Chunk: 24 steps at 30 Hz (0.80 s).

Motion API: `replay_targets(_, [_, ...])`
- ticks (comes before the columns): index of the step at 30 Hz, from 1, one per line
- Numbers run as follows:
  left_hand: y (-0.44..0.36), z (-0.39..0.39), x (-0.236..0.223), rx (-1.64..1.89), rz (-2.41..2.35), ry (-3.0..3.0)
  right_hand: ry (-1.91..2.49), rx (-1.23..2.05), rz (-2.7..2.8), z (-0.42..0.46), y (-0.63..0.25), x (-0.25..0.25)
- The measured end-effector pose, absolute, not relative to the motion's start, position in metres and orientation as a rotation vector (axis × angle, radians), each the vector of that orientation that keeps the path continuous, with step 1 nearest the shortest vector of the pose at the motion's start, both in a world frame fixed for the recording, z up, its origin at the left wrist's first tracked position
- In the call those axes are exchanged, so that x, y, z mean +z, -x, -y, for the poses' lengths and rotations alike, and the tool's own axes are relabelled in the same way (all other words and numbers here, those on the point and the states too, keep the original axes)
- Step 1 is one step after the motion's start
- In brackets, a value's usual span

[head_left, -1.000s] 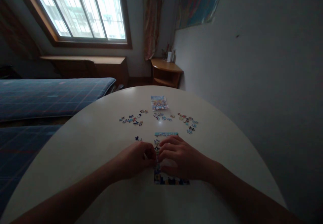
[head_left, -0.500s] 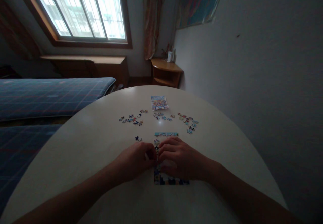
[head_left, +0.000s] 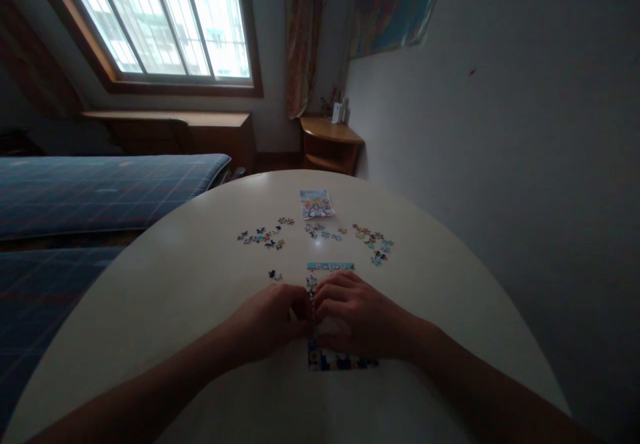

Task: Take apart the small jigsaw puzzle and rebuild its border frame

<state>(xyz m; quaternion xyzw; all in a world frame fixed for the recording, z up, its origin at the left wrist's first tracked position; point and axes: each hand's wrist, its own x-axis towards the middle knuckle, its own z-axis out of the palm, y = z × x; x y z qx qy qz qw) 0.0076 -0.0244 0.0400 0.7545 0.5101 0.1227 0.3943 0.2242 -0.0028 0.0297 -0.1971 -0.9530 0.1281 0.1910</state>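
My left hand (head_left: pixel 277 314) and my right hand (head_left: pixel 357 314) meet over the left side of a partly assembled jigsaw puzzle (head_left: pixel 343 363). The fingers of my left hand are pinched at the puzzle's outer left edge, partly hiding it. Bent over the same column of pieces, my right hand grips it from the inner side with fingertips and thumb. Between the hands, a narrow line of joined pieces shows. Just beyond my right fingers lies a light blue joined strip (head_left: pixel 330 266). Two or so loose jigsaw pieces (head_left: pixel 275 275) lie beyond my left hand.
Loose pieces lie in a left group (head_left: pixel 260 237), a middle group (head_left: pixel 323 232) and a right group (head_left: pixel 375 241). A printed picture packet (head_left: pixel 317 205) is behind them. The round white table (head_left: pixel 210 284) stands near a plaid mattress (head_left: pixel 100 191) and a wall (head_left: pixel 500 164).
The lower part of the puzzle has shifted slightly right and toward me. My left fingertips have edged right; my right hand stays almost in place.
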Motion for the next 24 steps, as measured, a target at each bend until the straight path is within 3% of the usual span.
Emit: replay_targets(24, [-0.011, 0.028, 0.051, 0.211, -1.434, -2.011, 0.621, 0.429, 2.693, 0.006, -0.223, 0.03])
